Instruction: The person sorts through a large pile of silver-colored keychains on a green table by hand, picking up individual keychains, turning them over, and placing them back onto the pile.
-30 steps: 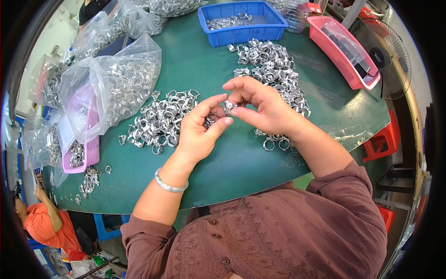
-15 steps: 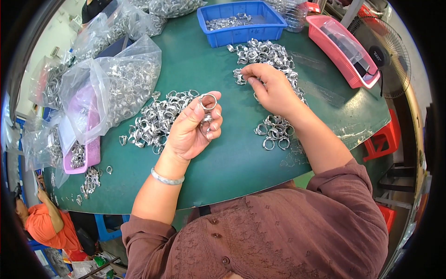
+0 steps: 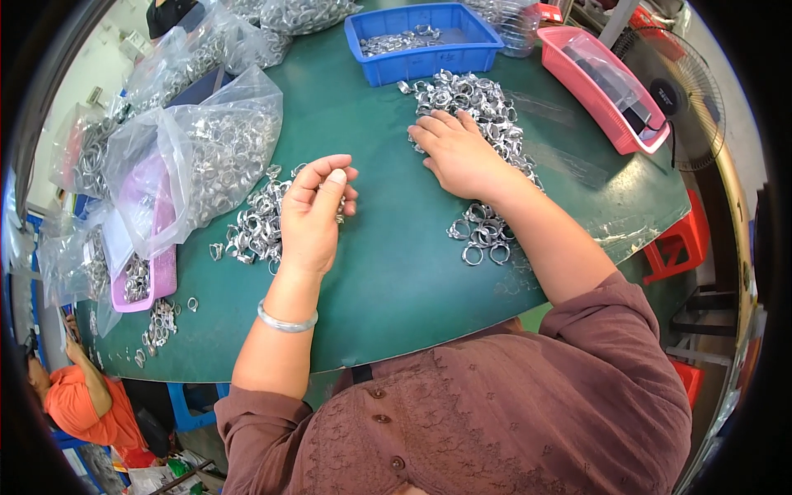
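Head view, rings: our left hand (image 3: 312,216) hovers over the near pile of metal rings (image 3: 257,221), fingers curled together; whether a ring sits in the pinch we cannot tell.
Right hand: our right hand (image 3: 459,155) lies spread, palm down, on the far ring pile (image 3: 483,111).
Doing it well: we judge it best to pick single rings and keep the piles apart.
Surface: green table (image 3: 396,272), blue tray (image 3: 429,45), pink tray (image 3: 606,87), clear bags of rings (image 3: 206,148).
Room: fan (image 3: 681,95), red stool (image 3: 676,247), a person in orange (image 3: 78,404).
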The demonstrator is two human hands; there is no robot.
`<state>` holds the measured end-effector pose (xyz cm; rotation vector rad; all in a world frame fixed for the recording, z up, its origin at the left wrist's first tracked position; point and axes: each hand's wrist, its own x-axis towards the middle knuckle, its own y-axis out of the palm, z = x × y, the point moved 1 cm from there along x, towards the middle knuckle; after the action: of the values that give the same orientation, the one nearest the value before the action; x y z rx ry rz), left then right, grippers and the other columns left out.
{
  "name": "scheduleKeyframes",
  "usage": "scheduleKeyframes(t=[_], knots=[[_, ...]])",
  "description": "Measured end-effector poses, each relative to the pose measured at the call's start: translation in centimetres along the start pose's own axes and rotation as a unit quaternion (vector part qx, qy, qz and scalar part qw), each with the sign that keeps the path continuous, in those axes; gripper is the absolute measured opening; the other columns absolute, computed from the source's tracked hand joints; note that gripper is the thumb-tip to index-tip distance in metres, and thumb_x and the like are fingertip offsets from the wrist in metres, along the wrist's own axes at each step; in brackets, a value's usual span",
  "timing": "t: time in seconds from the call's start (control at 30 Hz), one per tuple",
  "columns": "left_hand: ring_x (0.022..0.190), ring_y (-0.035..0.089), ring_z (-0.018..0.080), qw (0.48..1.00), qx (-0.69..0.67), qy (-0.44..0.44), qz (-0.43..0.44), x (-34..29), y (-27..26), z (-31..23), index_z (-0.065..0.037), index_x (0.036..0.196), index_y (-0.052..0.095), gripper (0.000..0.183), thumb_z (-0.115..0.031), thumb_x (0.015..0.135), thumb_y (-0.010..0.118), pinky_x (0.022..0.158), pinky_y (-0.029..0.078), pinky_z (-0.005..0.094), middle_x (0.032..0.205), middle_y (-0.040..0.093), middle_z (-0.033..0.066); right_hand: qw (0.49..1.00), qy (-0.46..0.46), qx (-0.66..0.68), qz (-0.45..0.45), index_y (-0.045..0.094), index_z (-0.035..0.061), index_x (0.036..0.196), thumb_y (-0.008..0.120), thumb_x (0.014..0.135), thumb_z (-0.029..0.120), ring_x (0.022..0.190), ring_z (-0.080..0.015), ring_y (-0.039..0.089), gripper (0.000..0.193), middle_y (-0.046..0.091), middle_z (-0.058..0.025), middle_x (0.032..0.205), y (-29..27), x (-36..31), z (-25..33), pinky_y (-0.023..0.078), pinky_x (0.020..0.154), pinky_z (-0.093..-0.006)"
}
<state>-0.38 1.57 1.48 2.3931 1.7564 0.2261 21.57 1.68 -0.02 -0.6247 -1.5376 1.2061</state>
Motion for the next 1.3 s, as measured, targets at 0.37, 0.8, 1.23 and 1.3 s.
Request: scheduleKeyframes(t=[0.37,0.8,1.23,1.3], knots=[[0.110,0.046,0.0291,0.682,0.675,0.271,0.080,-0.6,0.5,-0.2,-0.003,0.091,0.064,0.018,-0.011,0.075,0.062,0.097,0.029,0.0480,0.101,0.057,0.0078,0.980,-0.006,0.178,0.089,0.062,0.0098,0.091,0.068,0.068,0.007,0.093,-0.0212,0.051,0.024,0.060,-0.0017,0.081,-1.6,0.1,0.3,0.029,0.094,-0.0405],[0.112,0.046,0.0294,0.665,0.693,0.271,0.064,-1.1,0.9,-0.7,-0.006,0.094,0.065,0.022,-0.016,0.075,0.064,0.099,0.022,0.0580,0.106,0.057,0.0084,0.997,-0.060,0.042,0.006,0.059,0.0138,0.108,0.064,0.076,0.017,0.101,-0.0237,0.048,0.033,0.058,-0.0035,0.097,-0.3,0.4,2.3,0.026,0.098,-0.0484],[0.105,0.049,0.0286,0.757,0.571,0.318,0.003,-1.0,1.5,-1.0,-0.006,0.105,0.060,0.036,-0.017,0.072,0.068,0.097,0.025,0.0525,0.107,0.057,0.0099,0.765,0.144,0.622,0.082,0.061,0.0027,0.096,0.068,0.074,0.008,0.088,-0.0123,0.058,0.023,0.063,-0.0029,0.092,-2.9,0.4,2.5,0.046,0.080,-0.0292],[0.097,0.053,0.0273,0.817,0.445,0.367,0.008,-1.3,1.9,-1.1,-0.005,0.107,0.059,0.040,-0.014,0.070,0.071,0.091,0.034,0.0441,0.102,0.059,0.0098,0.646,0.191,0.732,0.105,0.061,0.0003,0.094,0.066,0.079,0.010,0.088,-0.0129,0.058,0.018,0.062,-0.0049,0.093,-3.0,0.2,3.0,0.047,0.080,-0.0276]])
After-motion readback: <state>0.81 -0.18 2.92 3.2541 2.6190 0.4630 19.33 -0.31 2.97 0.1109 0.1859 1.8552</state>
